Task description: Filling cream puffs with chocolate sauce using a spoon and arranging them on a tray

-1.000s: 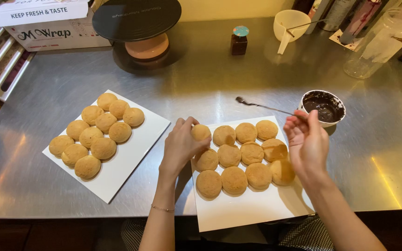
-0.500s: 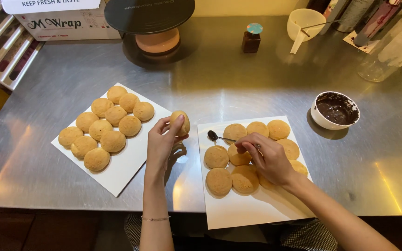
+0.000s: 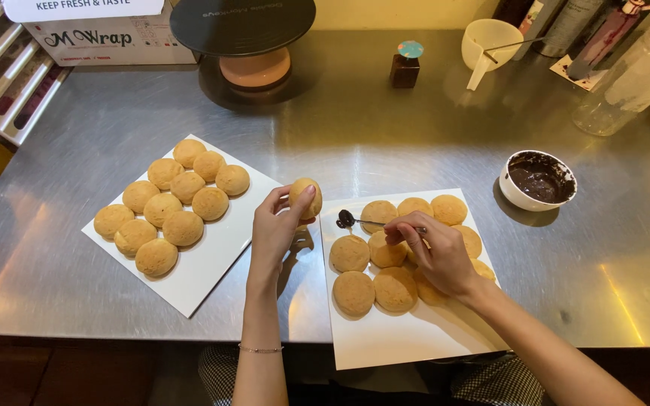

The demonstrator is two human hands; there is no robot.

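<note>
My left hand [image 3: 276, 229] holds one round golden cookie [image 3: 305, 198] up between the two white trays. My right hand [image 3: 434, 252] grips a thin spoon [image 3: 347, 219] whose bowl carries dark chocolate and points left toward that cookie. Under my right hand lies the right white tray [image 3: 385, 338] with several cookies, some hidden by the hand. The left white tray [image 3: 212, 259] carries several more cookies in rows. A white bowl of chocolate spread [image 3: 538, 179] stands to the right of the right tray.
All sits on a steel table [image 3: 99, 113]. At the back stand a black turntable on a stand [image 3: 243, 30], a small brown bottle [image 3: 405, 64], a white cup [image 3: 489, 41], a clear jar [image 3: 626, 79] and a cardboard box [image 3: 107, 34].
My right hand brought the chocolate-loaded spoon from beside the bowl leftward over the right tray. My left hand lifted a cookie off that tray and holds it between the trays.
</note>
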